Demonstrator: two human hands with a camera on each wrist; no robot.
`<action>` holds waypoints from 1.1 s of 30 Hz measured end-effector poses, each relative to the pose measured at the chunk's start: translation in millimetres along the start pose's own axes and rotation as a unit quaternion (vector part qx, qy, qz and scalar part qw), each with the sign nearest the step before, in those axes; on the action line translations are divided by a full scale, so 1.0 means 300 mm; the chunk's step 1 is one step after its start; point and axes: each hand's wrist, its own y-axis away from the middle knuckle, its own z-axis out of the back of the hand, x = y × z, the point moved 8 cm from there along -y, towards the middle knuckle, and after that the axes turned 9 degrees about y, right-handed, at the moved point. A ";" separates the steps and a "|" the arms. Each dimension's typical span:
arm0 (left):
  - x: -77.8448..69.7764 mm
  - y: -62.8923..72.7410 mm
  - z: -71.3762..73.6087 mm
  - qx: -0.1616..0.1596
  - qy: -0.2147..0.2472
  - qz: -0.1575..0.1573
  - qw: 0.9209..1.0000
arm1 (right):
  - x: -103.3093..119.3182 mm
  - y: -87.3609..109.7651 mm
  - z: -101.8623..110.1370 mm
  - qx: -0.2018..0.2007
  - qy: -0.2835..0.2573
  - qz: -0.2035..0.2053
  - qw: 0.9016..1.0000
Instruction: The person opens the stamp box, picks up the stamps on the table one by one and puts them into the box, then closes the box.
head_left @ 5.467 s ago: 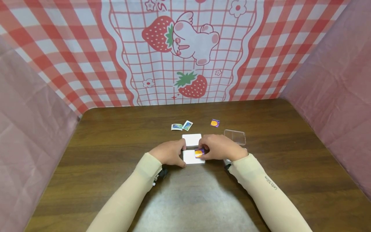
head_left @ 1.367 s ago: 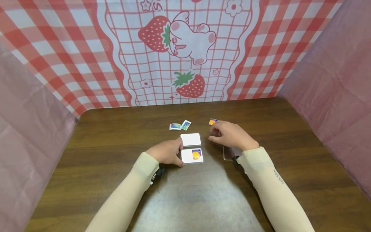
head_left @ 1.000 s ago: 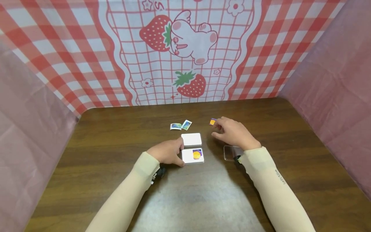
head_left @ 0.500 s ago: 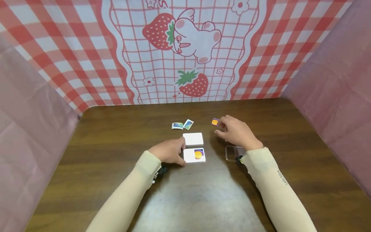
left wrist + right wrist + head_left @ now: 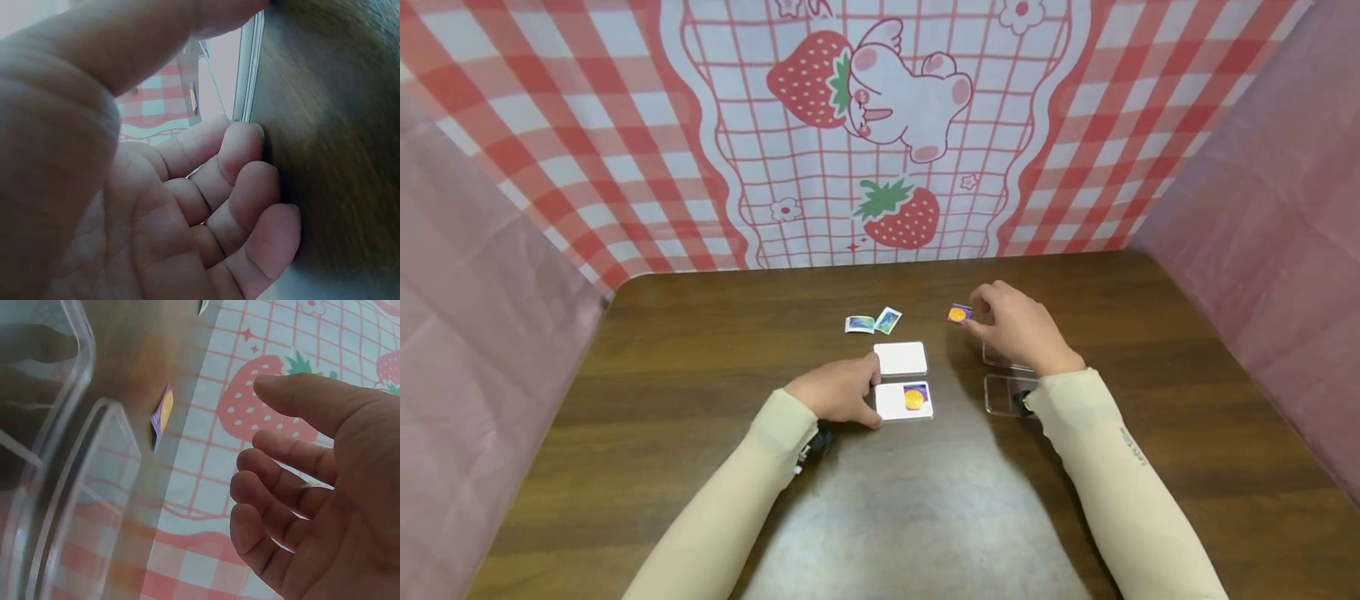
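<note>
My left hand (image 5: 838, 393) grips the left end of the nearer white flat case (image 5: 889, 403) between thumb and fingers, steadying it on the table. On that case's right half lies a square sticker (image 5: 915, 398) with an orange circle on purple. Just beyond stands a second white flat case (image 5: 900, 358), its top plain. My right hand (image 5: 1021, 327) hovers over the table, fingers loosely bent and holding nothing in the right wrist view. Close to its fingertips lies another orange-and-purple sticker (image 5: 958, 314), curled up at its edge in the right wrist view (image 5: 165, 412).
Two blue-green stickers (image 5: 860, 324) with white borders lie behind the cases. Beneath my right wrist are two clear plastic lids (image 5: 999, 395), the farther one partly hidden. A checked strawberry cloth (image 5: 895, 217) hangs at the table's back edge, with pink cloth at both sides.
My right hand earlier set a sticker on the nearer case, then let go and moved to the loose orange-and-purple sticker, lately drawing slightly back and right. The left hand has stayed in place.
</note>
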 end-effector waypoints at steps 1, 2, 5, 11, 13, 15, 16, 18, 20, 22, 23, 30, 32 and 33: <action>0.001 0.001 0.001 -0.001 -0.001 0.001 1.000 | -0.003 -0.011 0.005 0.001 0.002 -0.001 1.000; 0.002 0.002 0.002 -0.002 -0.001 0.003 1.000 | -0.006 -0.023 0.008 0.005 0.005 -0.001 1.000; 0.005 0.000 0.004 -0.004 -0.006 0.005 1.000 | -0.020 -0.056 0.008 0.025 0.009 -0.004 1.000; -0.015 -0.023 -0.008 0.003 -0.006 -0.018 1.000 | -0.074 -0.086 -0.013 0.076 0.038 -0.010 0.996; -0.020 -0.028 -0.011 0.004 -0.006 -0.022 1.000 | -0.089 -0.092 -0.018 0.086 0.040 -0.012 0.995; -0.022 -0.029 -0.010 0.003 -0.008 -0.020 1.000 | -0.099 -0.100 -0.026 0.097 0.038 -0.012 0.995; -0.021 -0.029 -0.009 0.002 -0.009 -0.018 1.000 | -0.102 -0.104 -0.032 0.103 0.038 -0.012 0.994; -0.019 -0.026 -0.007 0.001 -0.010 -0.015 1.000 | -0.104 -0.110 -0.045 0.117 0.037 -0.012 0.992; -0.017 -0.023 -0.005 0.001 -0.010 -0.013 1.000 | -0.106 -0.113 -0.061 0.129 0.037 -0.012 0.991; -0.014 -0.019 -0.003 0.001 -0.010 -0.010 1.000 | -0.102 -0.115 -0.074 0.134 0.037 -0.012 0.990; -0.012 -0.018 -0.003 0.001 -0.009 -0.009 1.000 | -0.099 -0.117 -0.078 0.132 0.037 -0.011 0.991; 0.002 -0.008 0.000 -0.003 -0.006 -0.001 1.000 | -0.068 -0.146 -0.108 0.111 0.049 0.015 0.992; 0.006 -0.007 0.001 -0.004 -0.004 -0.001 1.000 | -0.059 -0.155 -0.115 0.110 0.055 0.022 0.992; 0.007 -0.007 0.001 -0.004 -0.002 -0.001 1.000 | -0.057 -0.159 -0.120 0.111 0.058 0.023 0.992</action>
